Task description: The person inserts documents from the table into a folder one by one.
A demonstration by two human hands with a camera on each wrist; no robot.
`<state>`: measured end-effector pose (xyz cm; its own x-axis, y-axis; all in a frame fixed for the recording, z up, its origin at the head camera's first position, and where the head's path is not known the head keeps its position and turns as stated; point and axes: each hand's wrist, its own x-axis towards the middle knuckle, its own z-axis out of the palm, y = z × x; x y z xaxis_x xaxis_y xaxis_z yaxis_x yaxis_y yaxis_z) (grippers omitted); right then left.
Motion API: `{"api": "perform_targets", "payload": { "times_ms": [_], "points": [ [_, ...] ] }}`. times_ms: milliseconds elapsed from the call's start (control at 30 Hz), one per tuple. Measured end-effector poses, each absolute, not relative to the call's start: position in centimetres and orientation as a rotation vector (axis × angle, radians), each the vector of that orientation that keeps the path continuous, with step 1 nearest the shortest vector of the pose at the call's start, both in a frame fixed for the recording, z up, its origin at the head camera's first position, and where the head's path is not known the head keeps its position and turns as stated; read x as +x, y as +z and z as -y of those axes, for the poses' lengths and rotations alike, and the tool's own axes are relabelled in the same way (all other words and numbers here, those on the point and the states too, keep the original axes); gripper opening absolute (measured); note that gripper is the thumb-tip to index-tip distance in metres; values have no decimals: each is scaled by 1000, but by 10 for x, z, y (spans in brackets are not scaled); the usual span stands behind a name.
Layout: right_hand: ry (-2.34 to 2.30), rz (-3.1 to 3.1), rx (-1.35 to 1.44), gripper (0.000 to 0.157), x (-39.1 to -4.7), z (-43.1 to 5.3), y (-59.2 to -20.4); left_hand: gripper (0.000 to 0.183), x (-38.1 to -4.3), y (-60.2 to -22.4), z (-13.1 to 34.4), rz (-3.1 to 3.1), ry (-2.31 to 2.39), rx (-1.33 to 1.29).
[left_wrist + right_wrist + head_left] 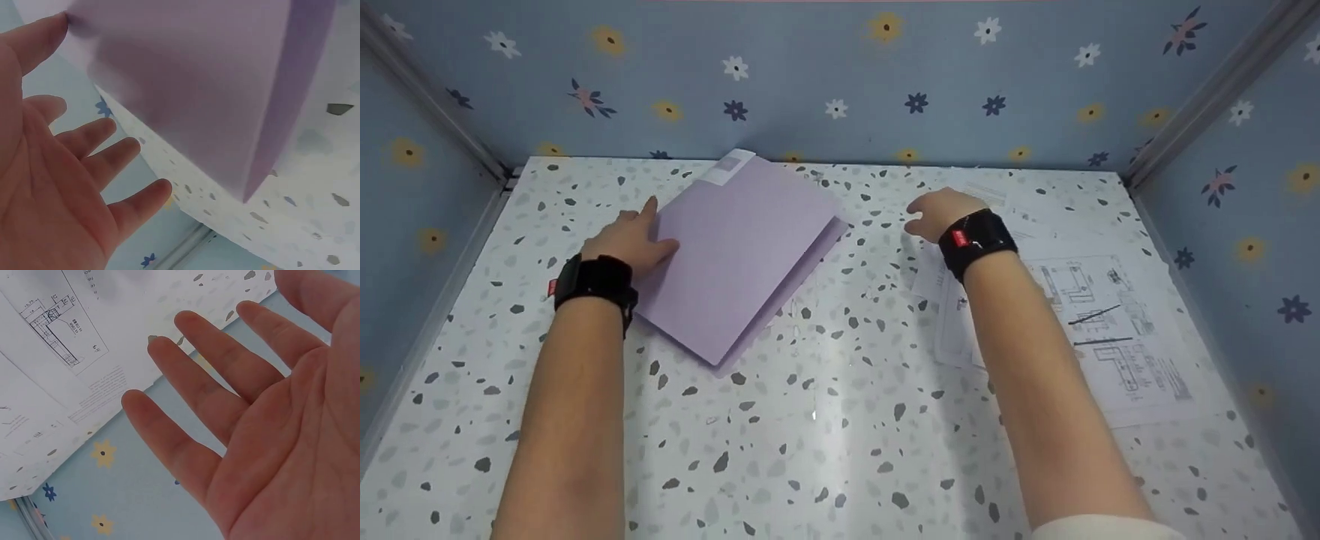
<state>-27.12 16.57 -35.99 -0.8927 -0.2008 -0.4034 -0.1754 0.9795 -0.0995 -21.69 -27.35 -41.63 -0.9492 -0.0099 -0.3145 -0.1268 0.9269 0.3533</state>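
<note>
A light purple paper folder (742, 247) lies at a slant on the speckled table, with a white label (728, 167) at its far corner. Its cover stands slightly raised along the right edge. Beside its left edge is my left hand (628, 244), fingers spread and thumb tip touching the folder; in the left wrist view the palm (62, 185) holds nothing. My right hand (946, 213) hovers near the far left end of some printed sheets (1155, 330), its fingers (197, 388) loosely extended with nothing in them. My right forearm hides part of the sheets.
Loose, overlapping sheets with technical drawings (53, 332) cover the table's right side. Two thin dark marks (1102, 342) show on them; I cannot tell whether these are pens. Blue flowered panels (840, 75) wall in the back and both sides of the speckled table (825, 450).
</note>
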Motion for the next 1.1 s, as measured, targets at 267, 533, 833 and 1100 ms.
{"api": "perform_targets", "payload": {
  "times_ms": [267,533,833,1100],
  "points": [
    [-86,-2667,-297,50,-268,-153,-364,96,-210,-429,277,-2795,545,-139],
    [-79,-2676,-349,48,-262,-148,-366,102,-209,-434,272,-2801,518,-119],
    [-37,-2719,-432,58,-259,-151,-373,117,-201,-434,249,-2631,594,-83],
    [-88,-2685,-353,67,-250,-152,-380,117,-177,-411,197,-2572,569,-51]
  ]
}}
